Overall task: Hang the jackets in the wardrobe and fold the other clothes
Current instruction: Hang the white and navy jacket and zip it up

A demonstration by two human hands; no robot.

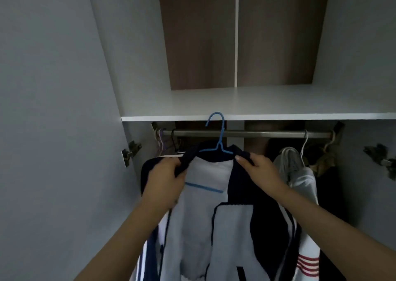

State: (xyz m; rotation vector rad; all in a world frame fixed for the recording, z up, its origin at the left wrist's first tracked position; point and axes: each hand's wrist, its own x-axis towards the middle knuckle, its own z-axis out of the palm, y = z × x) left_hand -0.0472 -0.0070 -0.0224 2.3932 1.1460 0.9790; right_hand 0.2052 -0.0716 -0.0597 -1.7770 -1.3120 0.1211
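We hold a navy and white jacket (pixel 216 197) on a blue plastic hanger (pixel 216 139) near the grey metal wardrobe rail (pixel 257 134). Our left hand (pixel 165 180) grips its left shoulder; our right hand (pixel 260 169) pinches the right collar. The hook seems raised above the rail, under the white shelf (pixel 278 109).

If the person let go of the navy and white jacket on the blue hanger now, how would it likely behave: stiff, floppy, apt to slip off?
The jacket looks floppy: its panels sag and fold below the collar. It would probably drop, since the blue hanger hook seems raised in front of the rail, not over it. It might slip sideways too; the left hand and right hand grip its shoulders.
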